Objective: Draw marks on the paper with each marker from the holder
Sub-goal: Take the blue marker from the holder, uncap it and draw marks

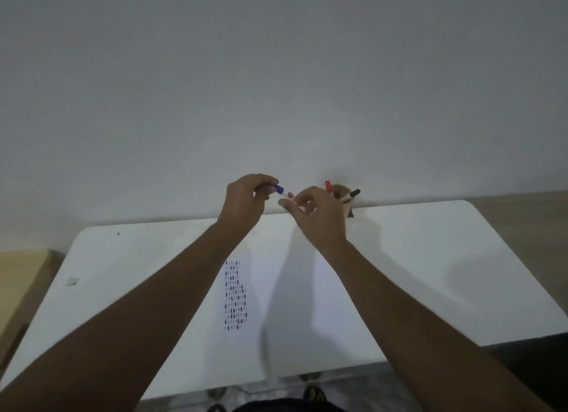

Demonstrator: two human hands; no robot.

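My left hand (242,201) and my right hand (318,215) are raised together above the far edge of the white table (430,258). Between them is a blue marker (284,192). My left fingers pinch its blue cap end, and my right fingers close on its white barrel; I cannot tell whether the cap is on or off. Behind my right hand stands the tan holder (341,193), with a red-capped marker (327,185) and a black-capped marker (354,193) in it. The white paper (276,291) lies mid-table, with several rows of short dark and red marks (235,295).
A plain wall rises straight behind the table. To the left of the table is a cardboard box (21,288). A small scrap (72,281) lies near the table's left edge. Sandalled feet (315,394) show below the front edge.
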